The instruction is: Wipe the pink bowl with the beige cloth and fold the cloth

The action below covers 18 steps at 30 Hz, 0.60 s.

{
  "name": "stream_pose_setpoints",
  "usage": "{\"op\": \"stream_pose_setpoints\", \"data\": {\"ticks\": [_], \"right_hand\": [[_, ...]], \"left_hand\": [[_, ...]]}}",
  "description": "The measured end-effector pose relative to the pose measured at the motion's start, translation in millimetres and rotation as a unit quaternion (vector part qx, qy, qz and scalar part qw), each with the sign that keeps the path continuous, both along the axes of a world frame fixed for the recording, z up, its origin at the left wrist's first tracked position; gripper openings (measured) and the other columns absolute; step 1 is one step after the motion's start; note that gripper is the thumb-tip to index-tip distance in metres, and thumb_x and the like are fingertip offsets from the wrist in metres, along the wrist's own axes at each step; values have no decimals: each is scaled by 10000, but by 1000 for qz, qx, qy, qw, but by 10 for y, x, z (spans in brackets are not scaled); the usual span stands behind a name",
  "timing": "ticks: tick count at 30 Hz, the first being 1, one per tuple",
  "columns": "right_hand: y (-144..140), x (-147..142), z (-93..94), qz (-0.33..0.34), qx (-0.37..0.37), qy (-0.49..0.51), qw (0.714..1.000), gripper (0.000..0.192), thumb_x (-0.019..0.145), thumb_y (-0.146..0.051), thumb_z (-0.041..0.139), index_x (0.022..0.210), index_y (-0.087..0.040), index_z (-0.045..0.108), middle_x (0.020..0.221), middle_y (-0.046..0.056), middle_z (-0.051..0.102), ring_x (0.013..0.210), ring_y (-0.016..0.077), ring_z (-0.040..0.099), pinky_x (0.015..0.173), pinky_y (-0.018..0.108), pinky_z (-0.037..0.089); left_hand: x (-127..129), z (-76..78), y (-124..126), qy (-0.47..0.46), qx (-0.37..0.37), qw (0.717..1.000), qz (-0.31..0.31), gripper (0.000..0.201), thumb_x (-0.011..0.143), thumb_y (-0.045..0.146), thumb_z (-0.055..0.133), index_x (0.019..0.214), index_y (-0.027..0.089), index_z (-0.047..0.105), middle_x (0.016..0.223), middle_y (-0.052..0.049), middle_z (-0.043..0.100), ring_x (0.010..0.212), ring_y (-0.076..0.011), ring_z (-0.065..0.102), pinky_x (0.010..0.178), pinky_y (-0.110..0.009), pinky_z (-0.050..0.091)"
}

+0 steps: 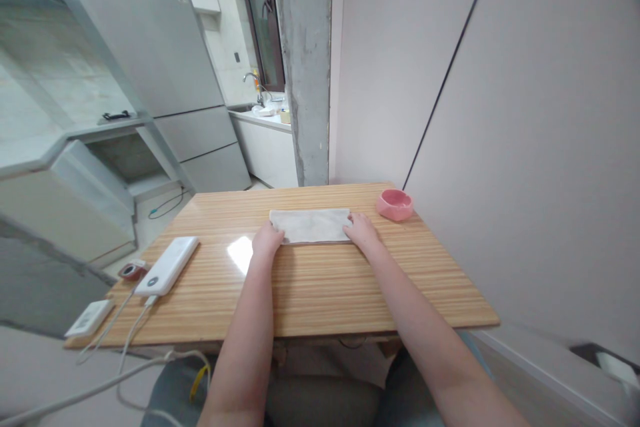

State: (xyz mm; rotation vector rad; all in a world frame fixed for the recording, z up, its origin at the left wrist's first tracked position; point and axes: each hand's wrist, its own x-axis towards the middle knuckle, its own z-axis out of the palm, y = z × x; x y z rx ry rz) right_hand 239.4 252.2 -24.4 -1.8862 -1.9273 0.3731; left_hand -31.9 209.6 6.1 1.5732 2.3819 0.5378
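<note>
A pale grey cloth, folded into a long flat strip, lies across the middle of the wooden table. My left hand grips its left end, the fingers closed at the edge. At the opposite end my right hand pinches the cloth between thumb and fingers. Both forearms reach forward over the near table edge. The undersides of the fingers are partly hidden.
The striped wooden table holds a pink bowl at the back right. On the left are a white power bank with cables, a small reddish-brown object and a flat white box. A wall borders the right side.
</note>
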Motion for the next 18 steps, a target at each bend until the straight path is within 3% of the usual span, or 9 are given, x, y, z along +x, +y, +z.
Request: {"op": "stream_pose_setpoints", "data": {"ticks": [2, 4, 7, 9, 11, 14, 16, 18], "right_hand": [[-8, -9, 11, 3, 1, 3, 1000, 374, 776, -255, 577, 1134, -149, 604, 1130, 153, 591, 1092, 263, 535, 929, 345, 407], [-30, -48, 23, 30, 11, 5, 999, 391, 778, -267, 595, 1155, -165, 600, 1146, 141, 583, 1095, 247, 532, 945, 341, 398], [-85, -159, 26, 119, 24, -2, 993, 361, 805, -342, 609, 1146, -228, 633, 1259, 113, 537, 1176, 247, 486, 1005, 379, 356], [-122, -240, 16, 180, 24, -7, 983, 347, 827, -403, 599, 1140, -264, 653, 1325, 94, 506, 1236, 259, 441, 1032, 419, 326], [-142, -299, 1, 214, 22, -5, 977, 370, 829, -444, 601, 1158, -282, 654, 1336, 87, 506, 1255, 261, 425, 1038, 435, 319], [-125, -322, -23, 221, 22, 10, 975, 361, 820, -426, 625, 1152, -289, 661, 1304, 77, 538, 1226, 250, 454, 1029, 419, 335], [-91, -307, -38, 220, 24, 21, 975, 305, 825, -335, 625, 1120, -278, 676, 1271, 65, 570, 1187, 231, 486, 1016, 389, 354], [-54, -286, -50, 222, 28, 33, 974, 254, 842, -235, 580, 1067, -250, 696, 1211, 58, 610, 1128, 201, 524, 996, 344, 374]], "left_hand": [[13, 51, -8, -23, 55, 998, 31, 214, 766, 253, 509, 967, 183, 536, 961, -127, 681, 922, -270, 653, 745, -334, 474], [22, 119, -26, -38, 154, 985, 66, 227, 792, 227, 482, 1016, 191, 494, 964, -97, 658, 913, -233, 638, 777, -320, 473], [64, 201, -59, -49, 313, 944, 89, 260, 836, 222, 453, 1094, 193, 435, 1030, -80, 612, 906, -175, 607, 829, -284, 468], [149, 221, -80, -52, 365, 927, 71, 271, 861, 232, 439, 1126, 179, 425, 1032, -85, 592, 893, -163, 590, 849, -278, 466], [298, 211, -95, -50, 362, 931, 4, 272, 865, 217, 445, 1132, 168, 452, 1020, -89, 588, 905, -168, 578, 873, -288, 461], [584, 146, -101, -46, 272, 941, -198, 309, 805, 131, 496, 1107, 183, 530, 1030, -84, 602, 953, -185, 571, 891, -309, 456], [748, 79, -93, -47, 195, 921, -333, 348, 752, 77, 518, 1073, 198, 578, 1017, -71, 615, 949, -189, 576, 867, -307, 464], [846, 7, -80, -46, 146, 901, -405, 355, 719, 46, 522, 1029, 198, 608, 991, -64, 621, 924, -185, 584, 837, -297, 470]]}}
